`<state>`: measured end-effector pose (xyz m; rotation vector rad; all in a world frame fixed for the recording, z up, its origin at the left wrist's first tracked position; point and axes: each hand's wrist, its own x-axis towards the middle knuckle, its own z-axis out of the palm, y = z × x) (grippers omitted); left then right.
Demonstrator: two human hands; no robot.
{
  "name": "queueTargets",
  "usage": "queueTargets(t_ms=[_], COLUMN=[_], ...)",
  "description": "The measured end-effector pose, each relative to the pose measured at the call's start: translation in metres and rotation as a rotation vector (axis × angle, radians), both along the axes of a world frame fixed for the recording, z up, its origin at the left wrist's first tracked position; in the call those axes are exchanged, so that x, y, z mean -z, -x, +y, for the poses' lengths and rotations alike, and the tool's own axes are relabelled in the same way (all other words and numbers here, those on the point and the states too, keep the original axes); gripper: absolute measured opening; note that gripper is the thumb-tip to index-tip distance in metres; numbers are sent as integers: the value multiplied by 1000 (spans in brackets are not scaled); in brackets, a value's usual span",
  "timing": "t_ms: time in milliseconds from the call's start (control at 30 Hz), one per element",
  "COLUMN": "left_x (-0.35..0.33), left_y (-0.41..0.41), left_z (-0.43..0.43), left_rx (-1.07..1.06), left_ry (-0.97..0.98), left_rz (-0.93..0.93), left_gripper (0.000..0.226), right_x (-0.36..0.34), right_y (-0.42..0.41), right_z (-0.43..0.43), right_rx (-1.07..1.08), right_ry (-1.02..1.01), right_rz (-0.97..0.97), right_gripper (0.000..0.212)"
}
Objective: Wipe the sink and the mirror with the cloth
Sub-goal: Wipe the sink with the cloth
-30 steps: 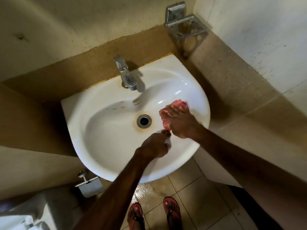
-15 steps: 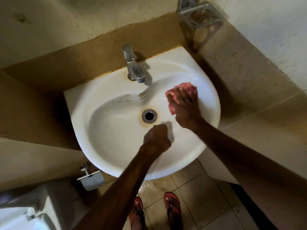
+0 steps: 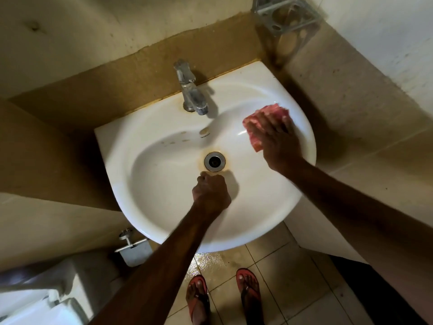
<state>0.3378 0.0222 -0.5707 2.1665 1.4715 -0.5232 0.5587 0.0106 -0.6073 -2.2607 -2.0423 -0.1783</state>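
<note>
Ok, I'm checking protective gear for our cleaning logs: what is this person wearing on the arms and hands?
Nothing protective. The left forearm and right forearm are bare, with no sleeve in view. The left grip and right grip have no gloves, and I can make out no watch, bracelet or ring.

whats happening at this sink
A person is wiping a white wash basin with a pink cloth. The right hand presses the cloth flat against the basin's right inner wall, near the rim. The left hand is curled into a fist and rests in the basin just in front of the drain, holding nothing visible. No water runs from the tap.
</note>
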Motion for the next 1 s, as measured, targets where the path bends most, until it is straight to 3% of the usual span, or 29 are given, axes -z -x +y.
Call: queueTargets(t_ms=[67, 233, 367, 600, 700, 767, 833, 933, 1000], left_x=[0, 3, 1, -2, -1, -1, -1, -6, -8], left_y=[1, 11, 17, 21, 20, 19, 15, 3, -10], left_z=[1, 6, 17, 25, 24, 25, 25, 19, 16], left_rx=[9, 26, 25, 51, 81, 88, 114, 145, 122], left_ry=[-9, -25, -2, 26, 10, 11, -18, -102, -109], left_rz=[0, -63, -117, -84, -68, -44, -9, 19, -59], left_gripper=[42, 38, 31, 34, 34, 35, 35, 30, 29], right_x=[2, 25, 47, 25, -3, -13, -22, -31, -35], right_y=[4, 58, 106, 89, 55, 17, -12, -23, -15], right_z=[-3, 21, 39, 24, 26, 23, 16, 2, -3], right_rx=[124, 363, 292, -12, -184, -171, -212, -64, 63], right_ry=[-61, 28, 140, 321, 148, 102, 223, 184, 128], right_rz=[-28, 111, 343, 226, 81, -10, -66, -138, -86], right_gripper=[60, 91, 100, 86, 45, 56, 77, 57, 62])
